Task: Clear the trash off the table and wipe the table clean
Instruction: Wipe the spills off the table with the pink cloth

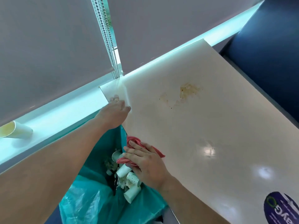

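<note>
White and glossy, the table (210, 126) carries a brownish, speckled stain (186, 92) toward its far side, well apart from both hands. The right hand (145, 160) lies flat at the table's near-left edge, fingers spread and pressing a pink cloth (137, 142) against the surface; part of the cloth hangs over the edge. The left hand (115, 109) reaches to the far-left corner of the table, fingers loosely extended against the edge; it is washed out by the window light, so I cannot tell whether it has hold of anything. Below the edge, between the two forearms, a bin lined with a teal bag (90, 199) holds white paper cups (127, 181) and other scraps. One more cup (14, 130) lies on its side on the window sill at left.
</note>
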{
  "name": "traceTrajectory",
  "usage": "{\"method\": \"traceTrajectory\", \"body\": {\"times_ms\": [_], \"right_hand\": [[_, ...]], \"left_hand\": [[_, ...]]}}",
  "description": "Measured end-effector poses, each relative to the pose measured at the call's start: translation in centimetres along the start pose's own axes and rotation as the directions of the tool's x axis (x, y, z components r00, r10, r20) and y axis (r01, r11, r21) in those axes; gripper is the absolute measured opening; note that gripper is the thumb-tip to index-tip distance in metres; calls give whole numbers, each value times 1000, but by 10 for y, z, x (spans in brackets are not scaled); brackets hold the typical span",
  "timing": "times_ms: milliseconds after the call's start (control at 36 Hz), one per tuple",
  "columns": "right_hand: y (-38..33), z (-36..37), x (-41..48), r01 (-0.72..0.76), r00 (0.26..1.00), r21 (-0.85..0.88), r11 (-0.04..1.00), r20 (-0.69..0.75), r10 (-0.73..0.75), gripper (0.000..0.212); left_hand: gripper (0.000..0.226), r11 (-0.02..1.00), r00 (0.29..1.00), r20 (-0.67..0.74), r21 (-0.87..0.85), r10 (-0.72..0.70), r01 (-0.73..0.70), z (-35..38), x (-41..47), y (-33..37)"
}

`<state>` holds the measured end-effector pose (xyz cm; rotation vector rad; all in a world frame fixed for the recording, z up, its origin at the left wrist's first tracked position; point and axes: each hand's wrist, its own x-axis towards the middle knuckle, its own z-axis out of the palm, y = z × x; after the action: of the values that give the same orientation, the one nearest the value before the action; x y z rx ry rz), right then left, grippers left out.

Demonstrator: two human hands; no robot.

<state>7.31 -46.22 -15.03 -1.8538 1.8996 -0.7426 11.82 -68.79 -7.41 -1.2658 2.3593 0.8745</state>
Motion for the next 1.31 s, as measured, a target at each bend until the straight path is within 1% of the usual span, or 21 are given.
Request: {"method": "traceTrajectory", "body": {"times_ms": [83, 139, 194, 222, 306, 333, 389, 444, 472, 528, 556, 611, 667, 694, 750, 806, 889, 944, 972, 1083, 1306], "right_hand": [[-18, -2, -6, -106, 990, 203, 973, -69, 122, 34], [-32, -13, -6, -220, 939, 457, 862, -139, 314, 30], [-47, -36, -2, -276, 836, 780, 562, -93, 540, 26], [-50, -48, 1, -260, 775, 875, 409, -64, 629, 26], [-37, -79, 1, -103, 592, 994, 44, 25, 805, 28], [-28, -88, -2, -23, 553, 998, -55, 59, 831, 29], [-7, -109, -12, 133, 512, 981, -142, 55, 857, 36], [18, -127, -28, 222, 452, 969, -109, -3, 892, 51], [31, -137, -39, 256, 400, 965, -58, -51, 915, 61], [54, -158, -64, 294, 274, 954, 61, -145, 951, 80], [65, -170, -78, 288, 199, 953, 98, -160, 967, 81], [85, -191, -107, 187, 40, 964, 191, -201, 979, 55], [101, -207, -137, -61, -127, 936, 346, -351, 928, 32], [107, -214, -148, -197, -166, 893, 404, -436, 884, 32], [120, -219, -168, -385, -134, 799, 461, -543, 829, 31], [135, -216, -180, -549, -76, 704, 451, -579, 812, 32], [149, -194, -186, -725, 92, 545, 421, -530, 843, 45], [156, -173, -183, -843, 198, 335, 422, -536, 821, 50], [159, -166, -180, -867, 221, 264, 422, -555, 802, 52], [156, -151, -154, -861, 204, 268, 432, -597, 776, 55], [116, -92, -99, -715, 445, 162, 680, -644, 622, 38]], "left_hand": [[53, 994, 1000, 14, -106, -11, 12, 4, 1, -5], [56, 986, 1000, -15, -165, -15, 12, 7, -2, -7], [56, 990, 996, -88, -139, -7, -6, 13, -6, -7], [56, 993, 991, -133, -115, 12, -28, 16, -10, -4], [56, 988, 968, -219, -63, 122, -139, 26, -23, 9], [56, 983, 960, -229, -37, 164, -177, 30, -27, 15], [58, 971, 948, -209, 39, 239, -236, 38, -30, 27], [60, 958, 948, -153, 106, 279, -265, 49, -31, 40], [60, 953, 950, -118, 132, 288, -272, 54, -31, 47], [61, 944, 956, -50, 177, 291, -278, 67, -28, 61], [61, 941, 959, -11, 196, 284, -276, 74, -25, 65], [64, 933, 965, 56, 248, 256, -261, 85, -17, 70], [68, 925, 973, 92, 302, 211, -229, 92, -13, 74], [68, 925, 976, 109, 314, 188, -213, 92, -14, 77], [66, 926, 976, 152, 324, 153, -196, 87, -22, 86], [65, 913, 974, 168, 356, 149, -201, 82, -31, 93], [63, 893, 973, 180, 399, 148, -210, 77, -35, 98], [64, 889, 972, 189, 406, 142, -209, 76, -36, 101], [64, 887, 971, 191, 410, 143, -212, 76, -35, 102], [65, 887, 973, 183, 413, 142, -207, 77, -33, 102], [65, 906, 977, 156, 376, 146, -195, 84, -31, 100]]}}
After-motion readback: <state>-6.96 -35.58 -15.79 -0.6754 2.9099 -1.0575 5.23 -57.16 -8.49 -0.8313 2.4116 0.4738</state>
